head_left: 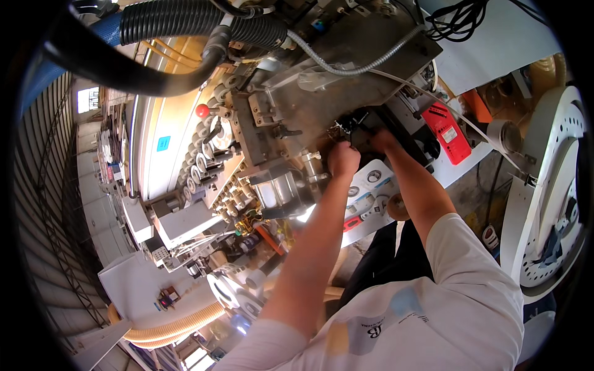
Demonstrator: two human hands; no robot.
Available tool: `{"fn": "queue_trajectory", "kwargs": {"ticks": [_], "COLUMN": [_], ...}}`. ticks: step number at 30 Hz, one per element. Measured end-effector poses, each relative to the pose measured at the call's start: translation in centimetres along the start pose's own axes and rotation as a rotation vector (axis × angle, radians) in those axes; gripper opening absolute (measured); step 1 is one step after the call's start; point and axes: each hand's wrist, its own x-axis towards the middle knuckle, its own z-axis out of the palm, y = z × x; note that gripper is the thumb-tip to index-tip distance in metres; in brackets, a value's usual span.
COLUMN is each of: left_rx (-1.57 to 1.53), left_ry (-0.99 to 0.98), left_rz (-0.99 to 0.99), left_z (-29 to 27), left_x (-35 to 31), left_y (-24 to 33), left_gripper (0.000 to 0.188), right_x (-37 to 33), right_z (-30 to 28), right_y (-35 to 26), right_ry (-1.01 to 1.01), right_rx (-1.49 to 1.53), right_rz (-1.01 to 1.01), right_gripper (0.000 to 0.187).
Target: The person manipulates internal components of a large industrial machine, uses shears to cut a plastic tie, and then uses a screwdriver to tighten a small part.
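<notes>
Both my arms reach forward into a dark opening in a machine, under a large grey metal plate (359,93). My left hand (344,159) is closed, its fingers curled at a small dark metal mechanism (341,128); what they grip, if anything, is hidden. Close by on the right, my right hand (385,142) reaches into shadow beside the same mechanism, and its fingers do not show clearly. Just below the hands sits a white panel (375,170) with round fittings. A metal motor housing (276,191) stands left of my left forearm.
A red case (447,133) lies right of my right arm, near a big white perforated wheel (550,191). Flexible metal conduit (352,69) crosses above my hands. A black corrugated hose (198,23) runs along the top left. A red-knobbed lever (202,110) sticks out at left.
</notes>
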Motion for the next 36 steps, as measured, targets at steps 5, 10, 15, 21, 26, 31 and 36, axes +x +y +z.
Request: {"fn": "queue_trajectory", "kwargs": {"ticks": [5, 10, 15, 21, 26, 31, 36], "left_rx": [0.445, 0.392, -0.069, -0.925, -1.341, -1.515, -1.551], "left_ry": [-0.107, -0.102, -0.102, -0.291, -0.428, -0.575, -0.397], "left_rz": [0.102, 0.149, 0.073, -0.351, -0.619, -0.727, -0.559], "left_z": [-2.8, -2.4, -0.1, -0.2, -1.1, -0.4, 0.1], "left_x": [-2.2, -2.1, -1.4, -0.8, -0.7, -2.7, -7.1], "left_y": [2.8, 2.2, -0.5, 0.9, 1.1, 0.0, 0.5], "left_gripper": [0.023, 0.021, 0.020, 0.013, 0.010, 0.014, 0.019], "right_x": [-1.8, -1.1, -1.5, -2.4, -2.1, -2.5, -4.4], "right_z": [0.1, -0.2, -0.8, -1.4, -1.0, -1.1, -2.3], "right_y": [-1.7, -1.0, -1.1, -1.7, -1.4, -2.1, -3.0], "right_ry": [0.081, 0.061, 0.084, 0.075, 0.095, 0.078, 0.070], "right_rx": [0.038, 0.131, 0.099, 0.110, 0.107, 0.107, 0.066], "right_rz": [-0.061, -0.032, -0.029, -0.008, -0.050, -0.016, 0.062], "right_gripper": [0.047, 0.046, 0.047, 0.046, 0.047, 0.050, 0.051]}}
